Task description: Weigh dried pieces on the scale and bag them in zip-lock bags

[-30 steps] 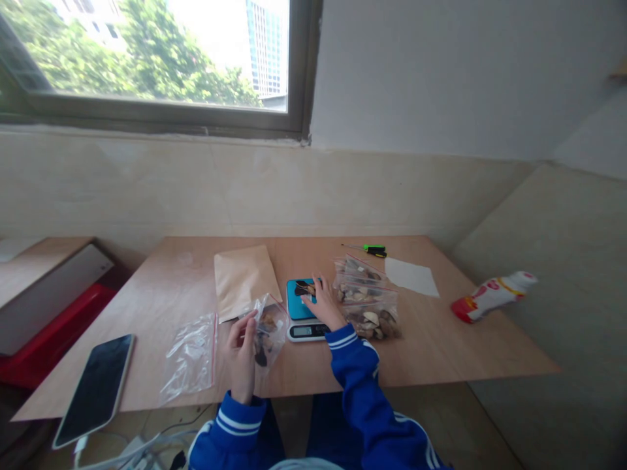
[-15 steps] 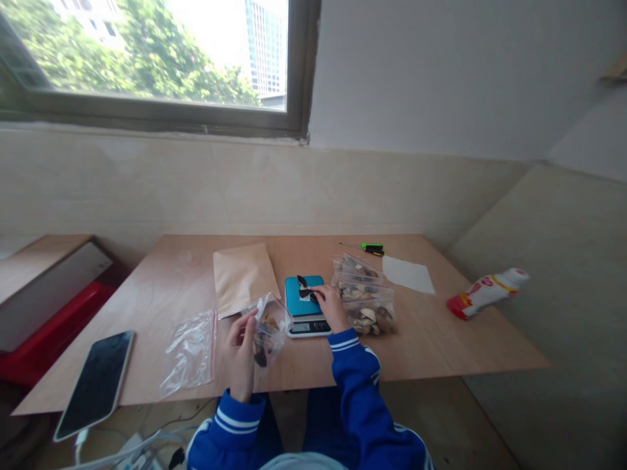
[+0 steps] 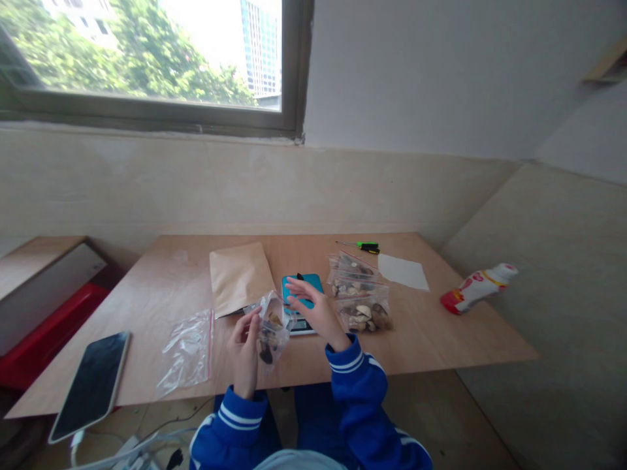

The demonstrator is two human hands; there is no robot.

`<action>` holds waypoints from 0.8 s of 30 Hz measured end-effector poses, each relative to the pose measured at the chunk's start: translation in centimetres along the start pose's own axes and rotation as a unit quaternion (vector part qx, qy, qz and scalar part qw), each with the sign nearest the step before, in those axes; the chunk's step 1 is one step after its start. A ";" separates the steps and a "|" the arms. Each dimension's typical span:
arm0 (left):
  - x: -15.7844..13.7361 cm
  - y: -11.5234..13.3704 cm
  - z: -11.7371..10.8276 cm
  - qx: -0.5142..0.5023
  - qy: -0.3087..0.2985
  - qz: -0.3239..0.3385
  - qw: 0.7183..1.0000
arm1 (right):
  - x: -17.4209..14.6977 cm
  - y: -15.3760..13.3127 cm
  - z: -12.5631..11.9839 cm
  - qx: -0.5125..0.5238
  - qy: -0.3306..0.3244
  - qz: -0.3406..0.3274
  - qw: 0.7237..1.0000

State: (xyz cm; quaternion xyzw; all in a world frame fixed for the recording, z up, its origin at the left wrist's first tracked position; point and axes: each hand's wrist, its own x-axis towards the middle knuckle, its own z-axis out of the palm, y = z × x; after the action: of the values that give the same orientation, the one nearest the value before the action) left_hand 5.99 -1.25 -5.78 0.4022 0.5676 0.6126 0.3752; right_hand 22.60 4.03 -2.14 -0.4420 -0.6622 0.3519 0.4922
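My left hand [image 3: 245, 349] is closed on the upper edge of a clear zip bag [image 3: 281, 333]. Dark dried pieces [image 3: 266, 352] and a brownish bit lie inside that bag. Over the blue top of a small kitchen scale [image 3: 318, 282], my right hand [image 3: 316, 307] has its fingers stretched out and apart, near the mouth of the bag. I see nothing held in it. Part of a dark piece [image 3: 300, 277] shows on the scale behind the fingers. The hand hides most of the scale's top and part of its display.
Right of the scale lie several zip bags of dried mushrooms [image 3: 365, 316]. Beyond them are a green-black screwdriver [image 3: 368, 246], white paper [image 3: 404, 272] and a bottle [image 3: 477, 288]. A brown paper envelope [image 3: 240, 277], an unfilled zip bag [image 3: 189, 349] and a phone [image 3: 93, 385] are leftward.
My right hand has left the dark pieces on the scale and moved left toward the bag, its fingers opening out. My left hand still holds the bag. The view has shifted slightly.
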 end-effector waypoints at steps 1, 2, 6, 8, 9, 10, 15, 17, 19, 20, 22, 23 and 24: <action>0.0 -0.1 0.0 -0.001 -0.001 0.000 1.000 | 0.0 0.1 0.1 -0.008 -0.004 -0.003 1.000; 0.0 -0.1 0.0 -0.002 -0.002 0.000 1.000 | 0.1 0.7 0.1 -0.028 0.009 -0.007 1.000; 0.0 0.0 -0.2 -0.003 0.004 -0.006 1.000 | 0.5 5.4 -0.8 -0.185 0.078 -0.022 0.979; 0.0 0.2 -0.3 -0.004 0.010 -0.008 1.000 | 0.6 8.0 -1.2 -0.247 0.057 -0.012 0.967; 0.0 0.2 -0.3 -0.004 0.012 -0.008 1.000 | 0.6 9.0 -1.4 -0.265 0.045 -0.008 0.963; 0.0 0.3 -0.4 -0.003 0.013 -0.008 1.000 | 0.6 9.7 -1.4 -0.275 0.034 -0.005 0.961; -0.1 0.4 -0.6 0.014 0.016 0.002 1.000 | 0.4 11.0 -1.0 -0.283 0.033 -0.004 0.958; -0.1 0.4 -0.7 0.009 0.020 0.000 1.000 | 0.3 11.1 -1.0 -0.286 0.040 -0.003 0.957; -0.2 0.4 -0.8 -0.002 0.026 -0.006 1.000 | 0.2 11.2 -1.1 -0.288 0.048 -0.002 0.956; -0.2 0.4 -0.8 -0.006 0.030 -0.008 1.000 | 0.2 11.4 -1.2 -0.289 0.053 -0.001 0.956; -0.3 0.3 -1.0 -0.009 0.034 -0.008 0.999 | 0.3 11.6 -1.5 -0.291 0.061 0.000 0.955; -0.3 0.3 -1.0 -0.009 0.035 -0.008 0.999 | 0.3 11.7 -1.6 -0.292 0.064 -0.001 0.954; -0.4 0.2 -1.1 -0.009 0.036 -0.008 0.999 | 0.4 11.8 -1.7 -0.293 0.067 -0.002 0.954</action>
State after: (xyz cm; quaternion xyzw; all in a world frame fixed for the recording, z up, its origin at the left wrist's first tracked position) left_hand 5.10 -2.05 -5.60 0.3723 0.5779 0.6288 0.3632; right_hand 27.03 8.70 -12.16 -0.5884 -0.7023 0.1109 0.3850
